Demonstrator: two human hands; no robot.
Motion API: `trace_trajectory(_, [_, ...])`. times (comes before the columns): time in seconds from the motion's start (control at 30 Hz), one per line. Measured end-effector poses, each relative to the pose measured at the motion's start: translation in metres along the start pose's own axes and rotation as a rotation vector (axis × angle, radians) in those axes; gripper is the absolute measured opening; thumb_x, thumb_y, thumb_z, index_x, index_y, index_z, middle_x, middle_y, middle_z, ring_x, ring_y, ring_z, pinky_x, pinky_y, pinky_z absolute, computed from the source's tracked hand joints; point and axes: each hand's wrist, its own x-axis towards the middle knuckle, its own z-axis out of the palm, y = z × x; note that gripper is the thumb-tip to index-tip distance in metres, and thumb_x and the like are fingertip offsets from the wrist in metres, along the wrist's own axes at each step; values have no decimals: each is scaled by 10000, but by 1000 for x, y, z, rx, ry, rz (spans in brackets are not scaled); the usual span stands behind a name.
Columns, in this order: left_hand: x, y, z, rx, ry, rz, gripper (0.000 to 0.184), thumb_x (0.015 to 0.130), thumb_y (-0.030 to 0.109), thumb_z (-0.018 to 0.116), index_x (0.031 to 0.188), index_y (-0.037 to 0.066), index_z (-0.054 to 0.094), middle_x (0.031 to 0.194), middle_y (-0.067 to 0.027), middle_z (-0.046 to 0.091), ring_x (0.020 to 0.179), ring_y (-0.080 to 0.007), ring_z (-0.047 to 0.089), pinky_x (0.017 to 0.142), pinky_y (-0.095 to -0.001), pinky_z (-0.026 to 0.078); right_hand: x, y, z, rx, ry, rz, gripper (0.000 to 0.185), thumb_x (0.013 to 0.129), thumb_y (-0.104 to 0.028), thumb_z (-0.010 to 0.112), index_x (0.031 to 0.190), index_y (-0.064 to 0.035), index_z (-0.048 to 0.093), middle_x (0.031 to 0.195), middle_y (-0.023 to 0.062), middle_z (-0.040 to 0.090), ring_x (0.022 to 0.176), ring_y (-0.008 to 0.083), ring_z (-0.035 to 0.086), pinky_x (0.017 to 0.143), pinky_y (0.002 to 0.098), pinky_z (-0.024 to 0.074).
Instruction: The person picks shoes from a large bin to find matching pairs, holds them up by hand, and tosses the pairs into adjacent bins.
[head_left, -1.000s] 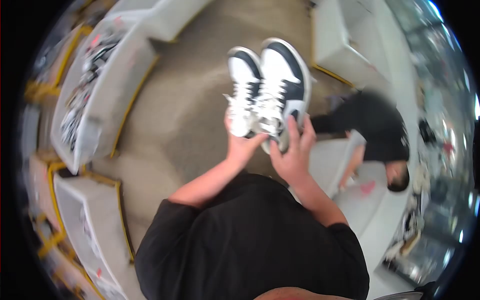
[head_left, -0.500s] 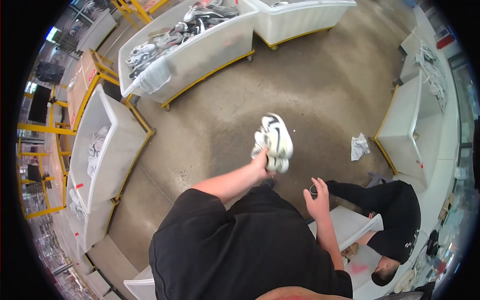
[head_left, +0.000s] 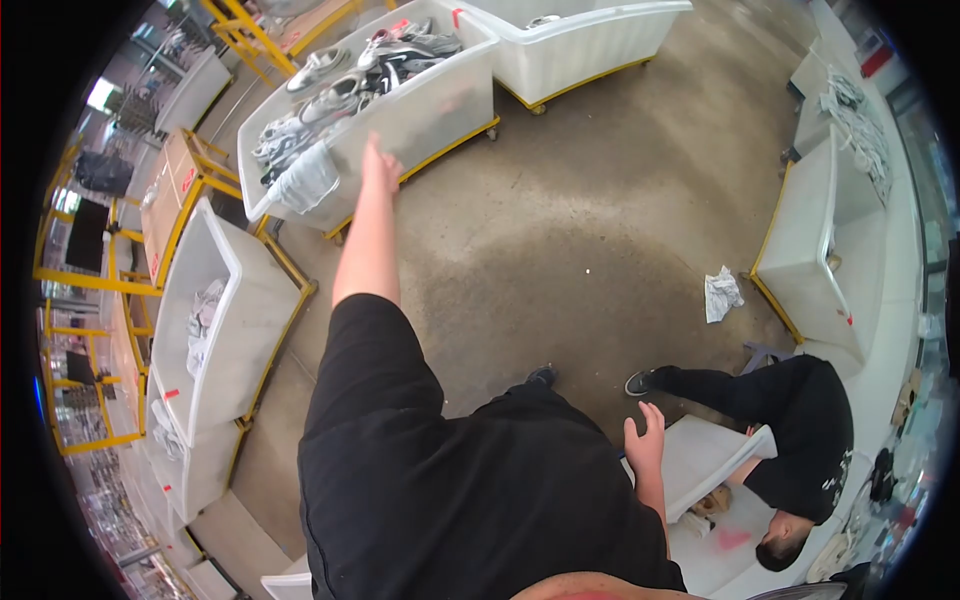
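My left hand (head_left: 380,168) is stretched forward, in front of the near wall of a large white bin (head_left: 430,120). Nothing is in its fingers, which are partly apart. Beyond it, a white and grey sneaker (head_left: 318,70) shows at the top of the heap of sneakers (head_left: 385,65) in that bin; whether it rests there or is still in the air I cannot tell. A pale cloth (head_left: 304,182) hangs over the bin's rim. My right hand (head_left: 645,440) is raised at my side, fingers spread and empty, near a white tub (head_left: 690,455).
At the right, a person in black (head_left: 800,430) bends over the white tub. More wheeled bins stand left (head_left: 245,320) and right (head_left: 800,240). A crumpled white cloth (head_left: 722,295) lies on the floor. Yellow frames (head_left: 95,285) line the left side.
My left hand has swung forward and left to the shoe bin and let go of the white sneakers it held. My right hand has dropped slightly, staying empty.
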Motion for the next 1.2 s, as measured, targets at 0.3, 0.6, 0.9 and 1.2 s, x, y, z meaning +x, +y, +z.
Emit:
trace_trajectory(0.3, [-272,-353,34,1716,-1245,186,616,932,449,706,1382,39,617,1371,-199,655,1302,-349,608,1101,-432,482,-61,103,6,119,221,14,437,903,-202,725,1292,-21,645,1320,230,629,1270,404,585,1101,453,467])
trace_trajectory(0.6, [-526,-515,79,1583,-1888,-95,408,976,286,708,1268,3,672,1224,-134,730,1145,-210,680,1006,-340,510,-263,250,40,141,636,890,416,853,-264,685,1202,-38,709,1206,219,688,1167,408,622,1052,470,489])
trace_trajectory(0.9, [-722,-580,115,1782,-1868,208,404,990,282,677,1288,9,668,1243,-129,716,1167,-224,663,1012,-348,498,-426,392,95,218,990,1151,417,873,-272,693,1232,-61,669,1219,202,654,1191,398,590,1061,495,442])
trace_trajectory(1.2, [-997,-622,75,1398,-1944,-48,477,1017,303,672,1382,9,586,1322,-106,667,1163,-181,639,976,-333,511,-471,585,-56,39,1246,1004,494,964,-352,660,1317,-9,621,1257,198,653,1178,365,609,1021,431,475])
